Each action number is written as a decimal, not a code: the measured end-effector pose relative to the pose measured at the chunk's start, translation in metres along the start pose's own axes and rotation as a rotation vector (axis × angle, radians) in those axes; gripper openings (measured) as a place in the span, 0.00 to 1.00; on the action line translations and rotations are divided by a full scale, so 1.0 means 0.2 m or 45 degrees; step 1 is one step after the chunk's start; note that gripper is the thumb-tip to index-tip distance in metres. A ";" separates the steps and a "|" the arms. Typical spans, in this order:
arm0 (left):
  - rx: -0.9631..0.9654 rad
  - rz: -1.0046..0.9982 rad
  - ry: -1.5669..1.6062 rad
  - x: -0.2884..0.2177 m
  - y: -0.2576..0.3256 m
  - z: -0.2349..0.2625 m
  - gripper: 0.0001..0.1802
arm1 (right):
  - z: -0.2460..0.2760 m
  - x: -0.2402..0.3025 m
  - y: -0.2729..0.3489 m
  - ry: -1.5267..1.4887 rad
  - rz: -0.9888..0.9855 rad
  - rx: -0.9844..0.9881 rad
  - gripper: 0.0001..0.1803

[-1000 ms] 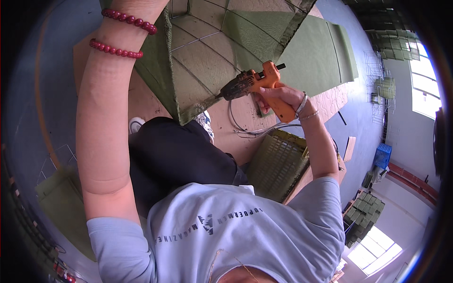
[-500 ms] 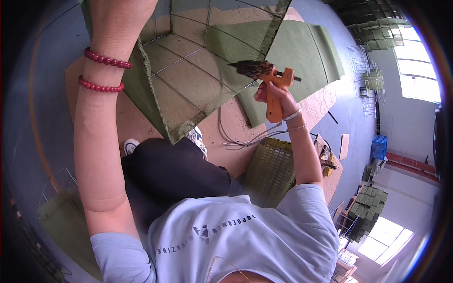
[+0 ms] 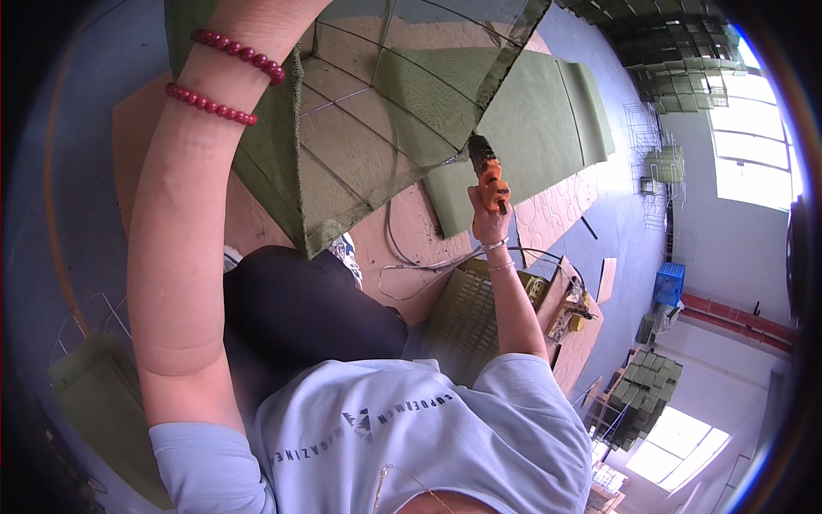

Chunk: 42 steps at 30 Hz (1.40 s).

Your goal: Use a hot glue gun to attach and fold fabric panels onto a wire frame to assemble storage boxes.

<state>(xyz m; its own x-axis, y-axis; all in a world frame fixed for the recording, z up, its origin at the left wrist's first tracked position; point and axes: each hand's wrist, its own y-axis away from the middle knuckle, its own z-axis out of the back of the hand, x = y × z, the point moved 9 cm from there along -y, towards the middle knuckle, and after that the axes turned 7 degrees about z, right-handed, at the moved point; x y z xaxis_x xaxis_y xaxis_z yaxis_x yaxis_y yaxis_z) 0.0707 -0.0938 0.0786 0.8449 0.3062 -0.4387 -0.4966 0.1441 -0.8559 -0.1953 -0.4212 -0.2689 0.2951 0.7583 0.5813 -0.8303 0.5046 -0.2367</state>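
A wire frame covered in green mesh fabric stands tilted in front of me, with one corner pointing down toward my knees. My left hand reaches over its far left side and is cut off by the top edge, so its fingers are out of sight. Two red bead bracelets circle that wrist. My right hand is closed round an orange hot glue gun. The gun's blackened nozzle points away from me and is at the frame's right lower corner; whether it touches cannot be told.
Green fabric sheet lies on flattened cardboard beyond the frame. A cable trails near a yellow-green plastic crate by my right arm. Green fabric lies to my left, and a blue crate stands far right.
My right hand has turned the glue gun from pointing left to pointing away, bringing its nozzle to the frame's corner. The frame and my left arm appear shifted slightly right.
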 end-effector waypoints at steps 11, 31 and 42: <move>-0.024 0.094 -0.273 0.10 0.01 0.01 0.10 | 0.05 0.05 -0.05 -0.057 -0.046 -0.133 0.20; -0.174 -0.034 -0.169 0.05 0.01 0.02 0.13 | 0.08 0.14 -0.15 0.063 0.078 -0.136 0.18; -0.062 0.089 -0.213 0.10 -0.02 0.01 0.10 | 0.04 0.08 -0.09 0.173 0.093 -0.064 0.20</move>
<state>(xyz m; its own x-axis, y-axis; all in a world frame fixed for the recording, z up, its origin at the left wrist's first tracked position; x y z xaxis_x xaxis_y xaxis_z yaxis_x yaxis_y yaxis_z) 0.0889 -0.0871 0.0743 0.7618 0.4665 -0.4495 -0.5394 0.0727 -0.8389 -0.1787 -0.4219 -0.2486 0.2991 0.8407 0.4515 -0.8281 0.4638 -0.3150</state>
